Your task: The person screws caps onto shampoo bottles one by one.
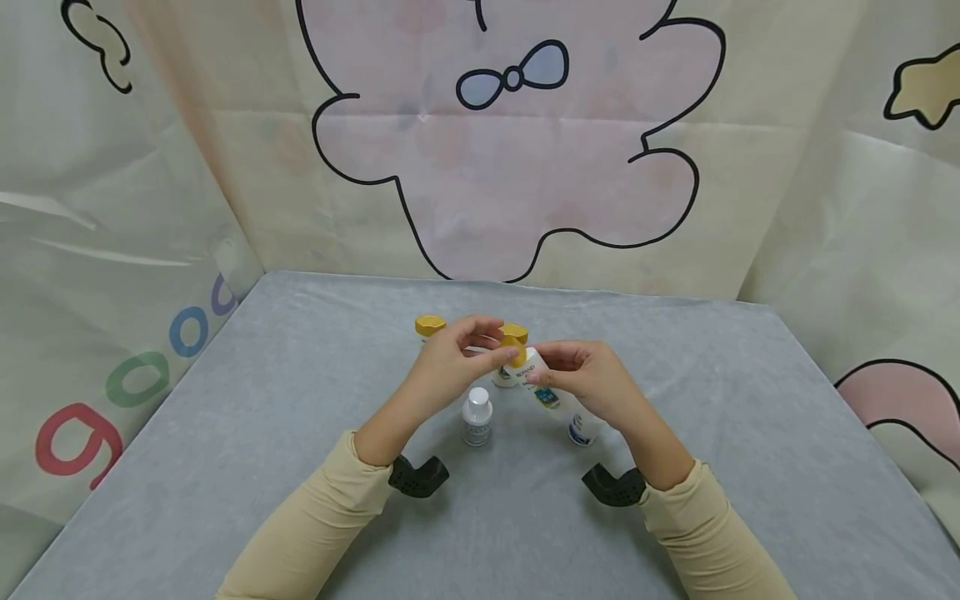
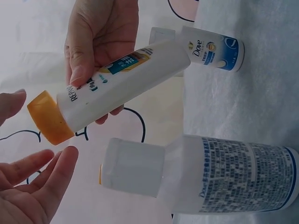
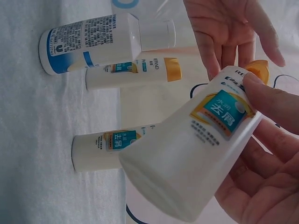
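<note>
My right hand [image 1: 588,379] grips a white shampoo bottle [image 2: 117,86] with a yellow cap, thumb on the label and fingers behind. The bottle is tilted and off the table, its cap toward my left hand [image 1: 446,358]. In the left wrist view, the left thumb and fingers are spread on either side of the yellow cap [image 2: 51,116], with a gap to it. A white Dove bottle [image 1: 477,421] stands upright below the left hand. Another Dove bottle [image 1: 582,427] stands under the right hand, partly hidden by it.
Two more yellow-capped bottles stand farther back, one left [image 1: 429,325] and one behind the held bottle [image 1: 514,333], both partly hidden by the hands. A grey cloth [image 1: 225,467] covers the table. Printed curtains [image 1: 525,167] rise behind it and at both sides.
</note>
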A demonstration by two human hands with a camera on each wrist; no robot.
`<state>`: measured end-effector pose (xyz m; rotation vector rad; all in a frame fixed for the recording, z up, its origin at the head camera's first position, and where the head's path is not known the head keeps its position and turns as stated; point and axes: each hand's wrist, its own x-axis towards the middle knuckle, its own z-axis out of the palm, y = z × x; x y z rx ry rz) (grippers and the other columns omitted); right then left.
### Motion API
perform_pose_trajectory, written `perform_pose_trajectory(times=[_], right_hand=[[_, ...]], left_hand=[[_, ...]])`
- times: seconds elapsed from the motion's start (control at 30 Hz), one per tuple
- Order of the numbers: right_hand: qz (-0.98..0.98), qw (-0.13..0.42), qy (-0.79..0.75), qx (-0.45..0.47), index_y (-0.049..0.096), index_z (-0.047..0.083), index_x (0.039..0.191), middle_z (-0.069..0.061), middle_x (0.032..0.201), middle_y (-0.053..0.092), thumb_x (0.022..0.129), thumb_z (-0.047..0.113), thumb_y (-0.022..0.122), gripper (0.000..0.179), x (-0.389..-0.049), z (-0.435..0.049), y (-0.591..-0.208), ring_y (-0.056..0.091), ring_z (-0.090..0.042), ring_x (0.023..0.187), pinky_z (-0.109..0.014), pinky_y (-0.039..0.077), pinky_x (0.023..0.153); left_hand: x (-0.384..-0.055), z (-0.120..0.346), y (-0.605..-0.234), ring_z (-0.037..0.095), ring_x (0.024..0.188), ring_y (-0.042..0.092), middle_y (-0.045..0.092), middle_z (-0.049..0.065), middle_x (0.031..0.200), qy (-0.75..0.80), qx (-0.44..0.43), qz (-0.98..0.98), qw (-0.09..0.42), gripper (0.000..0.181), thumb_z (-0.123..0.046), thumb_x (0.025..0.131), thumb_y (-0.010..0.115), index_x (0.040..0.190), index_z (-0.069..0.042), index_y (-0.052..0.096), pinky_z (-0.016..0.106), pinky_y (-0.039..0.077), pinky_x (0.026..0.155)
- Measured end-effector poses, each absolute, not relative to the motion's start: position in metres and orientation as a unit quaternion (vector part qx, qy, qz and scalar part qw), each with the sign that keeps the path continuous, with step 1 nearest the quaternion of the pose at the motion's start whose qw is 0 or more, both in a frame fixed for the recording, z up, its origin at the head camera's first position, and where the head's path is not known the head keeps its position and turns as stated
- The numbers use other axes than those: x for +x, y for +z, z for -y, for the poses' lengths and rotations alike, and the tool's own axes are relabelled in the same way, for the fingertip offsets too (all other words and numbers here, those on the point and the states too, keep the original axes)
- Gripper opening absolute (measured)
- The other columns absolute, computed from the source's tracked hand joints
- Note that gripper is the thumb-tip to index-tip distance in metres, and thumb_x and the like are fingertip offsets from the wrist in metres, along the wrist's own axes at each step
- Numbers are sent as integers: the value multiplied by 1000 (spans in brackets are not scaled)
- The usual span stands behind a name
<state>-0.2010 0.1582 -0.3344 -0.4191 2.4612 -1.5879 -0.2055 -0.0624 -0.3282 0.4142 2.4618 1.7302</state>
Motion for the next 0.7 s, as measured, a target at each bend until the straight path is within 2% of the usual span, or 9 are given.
perform_pose_trajectory(times=[0.2,0.47,0.7], right_hand=[[-826,90,-536,-146,68,1,123,-15,118,73,89,24,76,42,-201,-159,-335,70,-13,104,-24,57,87],[-825,92,-538,-145,68,0,123,-16,118,72,88,23,77,43,-201,-159,-334,70,-12,104,-24,57,87],[-822,92,-540,-154,68,-1,123,-16,119,72,89,22,76,42,-200,-159,-335,71,-14,104,-24,57,86]], left_hand=[[-206,61,-330,16,107,64,66,2,119,550,163,-818,45,40,-29,89,76,125,-12,68,30,57,91],[-204,62,-329,18,108,65,67,4,122,557,187,-808,45,43,-22,90,75,130,-9,66,27,58,85],[-205,64,-330,24,112,66,65,5,128,561,201,-800,64,45,-20,91,74,134,-13,63,28,59,85]])
